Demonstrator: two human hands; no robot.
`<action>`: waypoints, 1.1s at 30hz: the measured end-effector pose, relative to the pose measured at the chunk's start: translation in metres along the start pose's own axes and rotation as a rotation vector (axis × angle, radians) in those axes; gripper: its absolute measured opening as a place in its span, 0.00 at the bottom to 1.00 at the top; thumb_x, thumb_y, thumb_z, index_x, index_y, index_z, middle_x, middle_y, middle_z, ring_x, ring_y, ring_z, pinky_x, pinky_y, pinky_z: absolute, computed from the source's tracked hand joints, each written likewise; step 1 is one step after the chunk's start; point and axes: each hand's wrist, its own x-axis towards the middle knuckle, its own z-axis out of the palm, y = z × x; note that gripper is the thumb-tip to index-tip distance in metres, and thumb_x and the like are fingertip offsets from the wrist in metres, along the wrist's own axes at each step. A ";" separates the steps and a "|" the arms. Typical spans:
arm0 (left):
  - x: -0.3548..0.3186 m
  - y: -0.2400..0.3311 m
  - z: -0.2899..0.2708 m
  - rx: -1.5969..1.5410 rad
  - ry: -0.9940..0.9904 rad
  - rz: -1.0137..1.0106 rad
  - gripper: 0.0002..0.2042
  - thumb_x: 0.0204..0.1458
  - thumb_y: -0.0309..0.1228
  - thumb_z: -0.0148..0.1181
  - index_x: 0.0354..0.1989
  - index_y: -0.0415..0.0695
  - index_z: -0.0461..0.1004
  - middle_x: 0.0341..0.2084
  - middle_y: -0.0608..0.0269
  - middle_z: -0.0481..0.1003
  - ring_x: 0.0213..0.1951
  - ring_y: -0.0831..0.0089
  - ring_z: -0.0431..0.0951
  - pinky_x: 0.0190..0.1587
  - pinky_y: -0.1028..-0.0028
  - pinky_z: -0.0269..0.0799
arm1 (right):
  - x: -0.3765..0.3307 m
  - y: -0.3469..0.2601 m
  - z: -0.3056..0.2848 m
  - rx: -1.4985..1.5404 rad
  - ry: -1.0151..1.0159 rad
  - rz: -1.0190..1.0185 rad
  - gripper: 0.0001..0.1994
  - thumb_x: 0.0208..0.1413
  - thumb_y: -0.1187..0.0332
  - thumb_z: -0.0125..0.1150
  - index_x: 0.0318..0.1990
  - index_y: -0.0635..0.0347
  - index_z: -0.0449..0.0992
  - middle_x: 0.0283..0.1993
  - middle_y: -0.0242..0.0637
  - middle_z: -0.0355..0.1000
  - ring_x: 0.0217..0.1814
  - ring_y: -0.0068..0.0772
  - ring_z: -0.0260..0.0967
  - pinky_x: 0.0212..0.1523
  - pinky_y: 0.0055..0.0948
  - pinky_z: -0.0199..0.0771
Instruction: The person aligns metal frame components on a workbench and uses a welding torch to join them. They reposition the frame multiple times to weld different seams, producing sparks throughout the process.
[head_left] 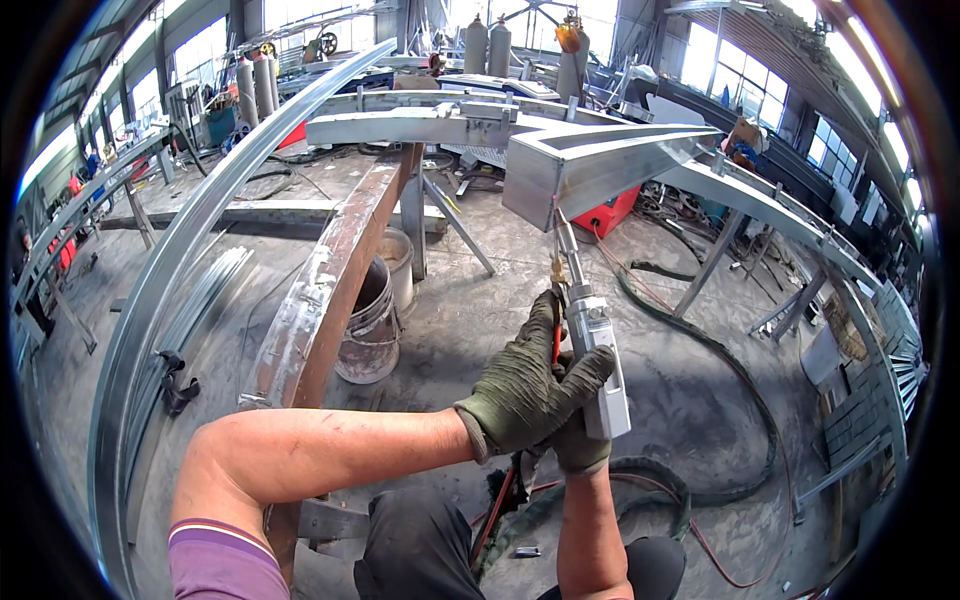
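A silver handheld welding gun (pixel 600 365) points up and away from me, its nozzle close under the corner of a metal box-section piece (pixel 540 180). My gloved right hand (pixel 580 442) is closed round the gun's lower body. Against its left side lies my gloved left hand (pixel 518 392), fingers curled in. A slim orange-handled tool (pixel 556 342) shows between that hand and the gun, and its exact kind is partly hidden. Brass-coloured metal (pixel 557 268) sits beside the nozzle. Both gloves are dark green, and they overlap, hiding some fingers.
A rusty beam (pixel 335 270) slants along my left, past a dirty bucket (pixel 370 335). A long bent silver channel (pixel 190 240) curves further left. Dark hoses (pixel 735 365) loop over the floor at right. Behind the box section stands a red case (pixel 607 212); gas cylinders (pixel 488 48) stand further back.
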 end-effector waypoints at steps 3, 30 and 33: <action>0.000 -0.007 0.004 -0.043 -0.009 -0.012 0.47 0.73 0.48 0.65 0.85 0.30 0.46 0.67 0.38 0.74 0.66 0.57 0.79 0.71 0.58 0.74 | -0.002 0.003 -0.004 -0.030 -0.004 -0.002 0.15 0.70 0.63 0.73 0.57 0.63 0.87 0.49 0.39 0.90 0.50 0.31 0.88 0.52 0.36 0.87; 0.001 -0.005 -0.002 0.023 0.003 -0.034 0.47 0.72 0.51 0.64 0.85 0.31 0.46 0.66 0.36 0.75 0.67 0.52 0.80 0.71 0.56 0.75 | -0.003 0.002 -0.002 -0.084 -0.019 -0.020 0.16 0.69 0.60 0.73 0.54 0.64 0.88 0.46 0.40 0.90 0.48 0.32 0.89 0.50 0.36 0.87; 0.001 -0.007 -0.001 0.025 -0.002 -0.067 0.47 0.72 0.51 0.64 0.85 0.31 0.46 0.66 0.35 0.75 0.67 0.51 0.80 0.71 0.56 0.75 | -0.002 0.002 -0.003 -0.113 -0.048 -0.052 0.16 0.69 0.60 0.73 0.54 0.64 0.89 0.45 0.40 0.90 0.47 0.32 0.89 0.49 0.36 0.87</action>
